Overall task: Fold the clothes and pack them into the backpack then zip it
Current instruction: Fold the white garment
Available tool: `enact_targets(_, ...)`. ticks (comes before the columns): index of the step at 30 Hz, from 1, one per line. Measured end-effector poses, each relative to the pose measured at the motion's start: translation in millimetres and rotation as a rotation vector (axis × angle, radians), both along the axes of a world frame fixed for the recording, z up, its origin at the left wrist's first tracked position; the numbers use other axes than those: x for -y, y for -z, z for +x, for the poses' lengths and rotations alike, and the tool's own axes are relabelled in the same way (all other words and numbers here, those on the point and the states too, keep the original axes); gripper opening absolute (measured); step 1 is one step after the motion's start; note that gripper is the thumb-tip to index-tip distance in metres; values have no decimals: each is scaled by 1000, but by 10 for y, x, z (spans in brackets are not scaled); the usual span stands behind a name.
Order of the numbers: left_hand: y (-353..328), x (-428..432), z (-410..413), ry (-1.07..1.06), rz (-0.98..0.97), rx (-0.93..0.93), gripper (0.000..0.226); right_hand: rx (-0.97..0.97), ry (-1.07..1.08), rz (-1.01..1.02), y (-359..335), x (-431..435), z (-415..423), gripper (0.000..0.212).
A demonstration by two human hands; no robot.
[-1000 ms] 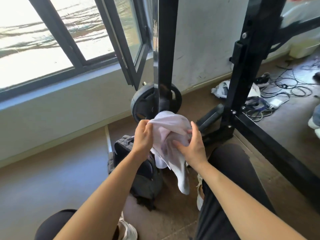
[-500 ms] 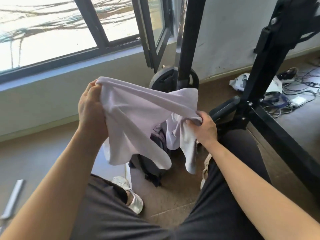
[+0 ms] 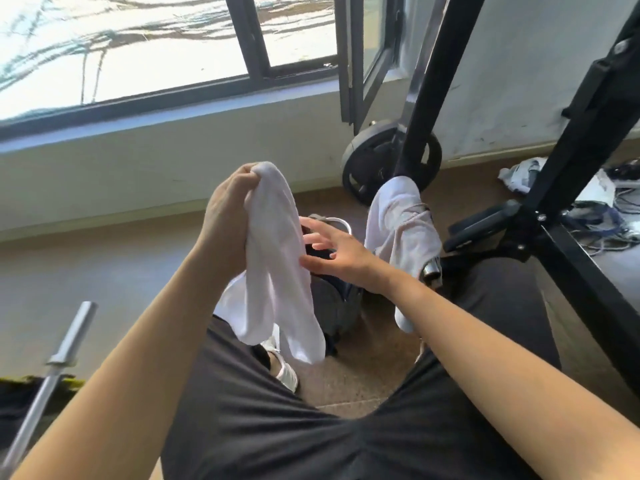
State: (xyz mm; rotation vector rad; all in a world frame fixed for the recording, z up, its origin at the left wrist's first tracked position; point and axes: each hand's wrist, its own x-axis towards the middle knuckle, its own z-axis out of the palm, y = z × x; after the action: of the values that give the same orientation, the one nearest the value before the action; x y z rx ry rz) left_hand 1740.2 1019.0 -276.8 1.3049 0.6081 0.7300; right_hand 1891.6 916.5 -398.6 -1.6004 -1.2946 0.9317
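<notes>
My left hand point(image 3: 227, 206) grips the top of a white cloth point(image 3: 277, 268), which hangs down in two lobes over my left thigh. My right hand point(image 3: 337, 252) is beside it with fingers spread and straight, fingertips touching the cloth's right edge. A second white garment point(image 3: 401, 226) is draped over a black bar of the weight rack to the right. The dark grey backpack point(image 3: 332, 303) stands on the floor between my knees, mostly hidden behind the cloth and my right hand.
A black weight rack point(image 3: 561, 202) rises at the right with a weight plate point(image 3: 374, 164) behind it. A steel barbell point(image 3: 55, 362) lies at lower left. Cables and crumpled items point(image 3: 588, 216) lie on the floor at far right. A window runs along the top.
The cloth was stretched between both hands; my right hand has let go and now touches it with open fingers. The cloth hangs from my left hand alone. A garment now hangs on the rack.
</notes>
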Motion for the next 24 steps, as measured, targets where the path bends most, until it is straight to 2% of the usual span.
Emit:
enact_targets(2,38,-29,-64,95,51,-75,16,-150,-64,57,-75,-28,-164,67)
enact_targets(5,81,-94,-178,274,224,-247,8,-361,-174,79,-156,-66,-294,49)
enact_targets(7,71,-186,-259,372,381,-392,5,-330,-164,47,-201,-49,-313,41)
enact_targets(9,44,-317,-324,434,537,-508,21,-283,-125,2,-176,11,-262,38)
enact_targets(12,58,-496,-328,543,684,-668,33,-246,-127,-116,-91,131,-178,47)
enact_targets(14,188,-564,-253,583,822,-783,32,-283,-123,-207,-6,204,-167,49)
enact_targets(15,268,-567,-194,549,933,-806,28,-347,-110,-247,44,246,-165,42)
enact_targets(17,452,-498,-65,368,1135,-723,25,-553,-112,-321,175,359,-172,22)
enact_targets(19,706,-384,39,123,1271,-618,35,-701,-96,-335,313,473,-164,29)
enact_targets(21,1033,-319,87,-63,1175,-624,48,-835,-61,-300,392,535,-126,38)
enact_targets(24,1581,-268,-3,-53,675,-701,54,-981,32,-198,401,580,2,49)
